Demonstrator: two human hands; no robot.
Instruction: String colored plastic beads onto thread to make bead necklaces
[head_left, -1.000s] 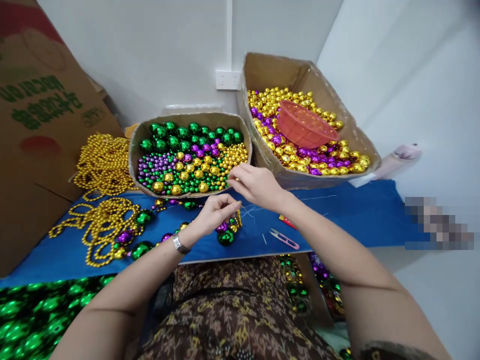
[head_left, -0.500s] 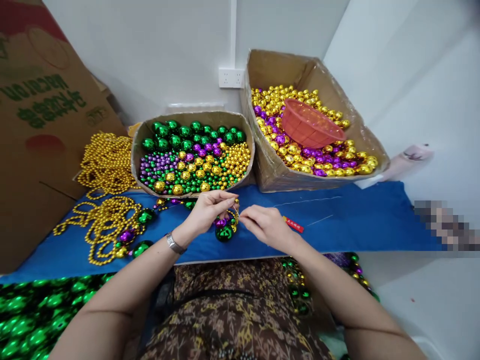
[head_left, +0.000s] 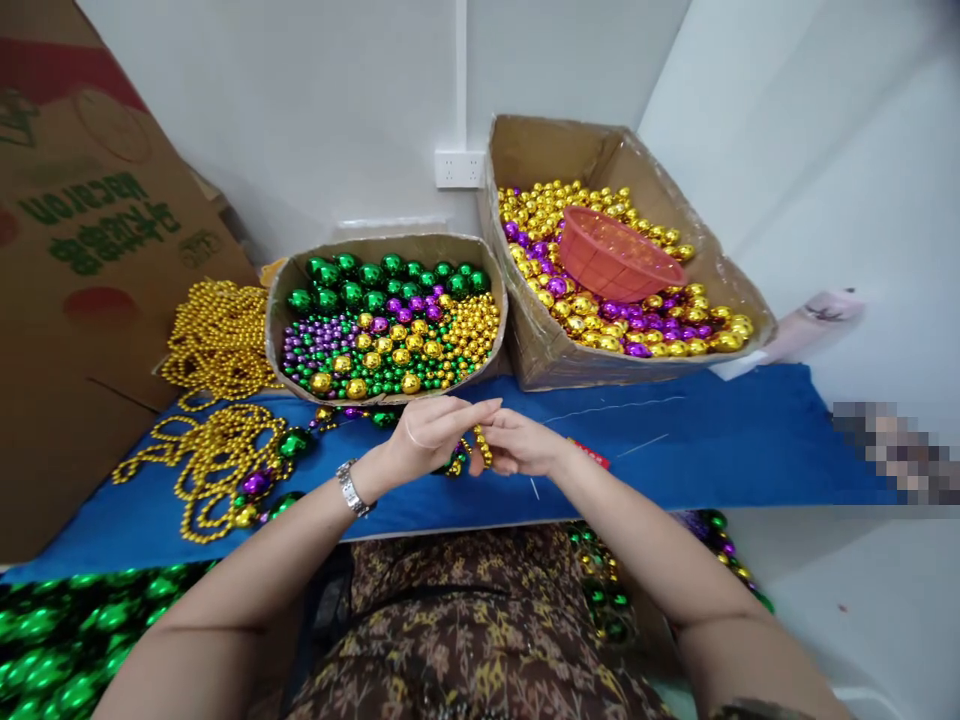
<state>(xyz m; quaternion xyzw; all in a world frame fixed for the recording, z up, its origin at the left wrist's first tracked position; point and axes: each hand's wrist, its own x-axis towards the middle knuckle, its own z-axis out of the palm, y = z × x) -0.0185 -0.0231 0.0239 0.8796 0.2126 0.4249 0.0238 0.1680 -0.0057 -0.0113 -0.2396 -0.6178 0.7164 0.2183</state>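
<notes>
My left hand (head_left: 431, 437), with a metal watch on its wrist, meets my right hand (head_left: 521, 442) above the blue table cover. Between them hangs a string of gold beads (head_left: 482, 448), partly hidden by fingers, with small green beads under my left palm. A thin pale thread (head_left: 420, 440) crosses the back of my left hand, whose fingers are closed round the string. My right fingers curl around the gold beads. A short white thread end (head_left: 534, 488) shows below my right hand.
An open carton of green, purple and gold beads (head_left: 390, 395) stands behind my hands. To its right, a larger carton (head_left: 540, 345) holds beads and a red basket (head_left: 622, 262). Gold bead strands (head_left: 217, 450) lie left. Threads and a red tag (head_left: 589, 452) lie right.
My right hand has moved in from pulling the thread to curl around the gold beads. The left hand has turned over the string, and the large green bead below is now hidden.
</notes>
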